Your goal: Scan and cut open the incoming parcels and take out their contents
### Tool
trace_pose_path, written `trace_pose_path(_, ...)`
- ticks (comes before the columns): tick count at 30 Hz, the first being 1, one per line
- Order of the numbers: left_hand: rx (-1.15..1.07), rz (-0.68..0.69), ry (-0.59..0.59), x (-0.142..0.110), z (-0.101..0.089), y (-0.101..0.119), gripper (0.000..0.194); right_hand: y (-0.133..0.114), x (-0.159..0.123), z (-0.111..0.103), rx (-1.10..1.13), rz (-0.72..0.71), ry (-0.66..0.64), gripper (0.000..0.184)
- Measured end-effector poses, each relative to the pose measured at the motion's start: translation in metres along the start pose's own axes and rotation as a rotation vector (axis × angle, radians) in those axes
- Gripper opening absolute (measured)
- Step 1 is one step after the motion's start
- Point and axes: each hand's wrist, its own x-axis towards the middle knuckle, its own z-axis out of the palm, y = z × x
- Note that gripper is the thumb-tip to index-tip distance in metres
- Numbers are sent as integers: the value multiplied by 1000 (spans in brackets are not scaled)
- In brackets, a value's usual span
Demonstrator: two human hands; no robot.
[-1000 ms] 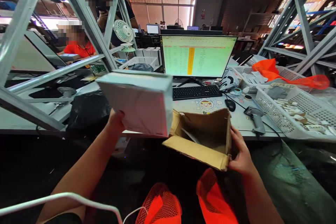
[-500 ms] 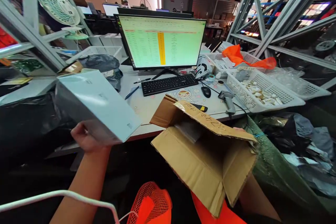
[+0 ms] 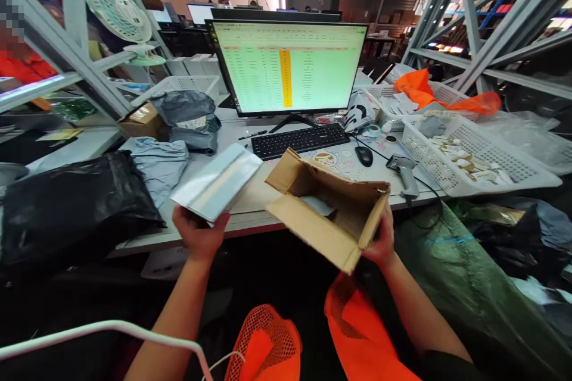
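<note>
My left hand (image 3: 199, 232) grips a white box (image 3: 218, 181) from below, fingers closed along its near side. The box is tilted above the front edge of the desk, and a taped seam runs down the face turned to me. On the right, my right hand (image 3: 382, 241) holds an open brown cardboard box (image 3: 313, 231) by its right side. Its flaps stand apart and its mouth faces me. Something pale, perhaps plastic wrapping (image 3: 317, 205), lies inside; its kind is unclear.
A monitor (image 3: 290, 65), keyboard (image 3: 299, 141), mouse (image 3: 364, 156) and barcode scanner (image 3: 404, 175) occupy the desk. White baskets (image 3: 482, 161) stand at right. Black and grey plastic bags (image 3: 75, 208) lie at left. A green sack (image 3: 447, 268) hangs below the right edge.
The white box has moved right and turned, showing its taped face. The cardboard box has tipped and drawn back toward the desk, bringing my right hand into view.
</note>
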Motion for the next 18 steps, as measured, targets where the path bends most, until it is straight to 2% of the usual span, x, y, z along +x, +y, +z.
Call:
trace_pose_path(3,145,292,-63,-5,-13,2,84,-3,35,26,6,-44,30,104)
trace_pose_path(5,195,371,-113,-9,-21,5,80,-4,52,34,48,21,-42,100)
trace_pose_path(8,199,239,-162,-23,-31,1,74,-10,74,23,113,18,-135,102)
trace_pose_path(9,206,165,-173,-29,-33,-2,74,-15,84,14,122,-39,-103,99)
trace_pose_path(11,244,53,-181,-39,-35,-8,75,-31,113,-6,119,-175,42,85)
trace_pose_path(13,283,60,-178,-42,-34,-8,80,-55,155,-22,110,-288,109,62)
trace_pose_path(14,297,114,-171,-39,-32,-5,85,-69,179,-25,101,-323,39,51)
trace_pose_path(15,311,193,-164,-34,-30,0,91,-83,204,-23,87,-341,-125,43)
trace_pose_path(18,331,427,-153,-10,-24,26,98,-119,271,2,-186,-217,-841,43)
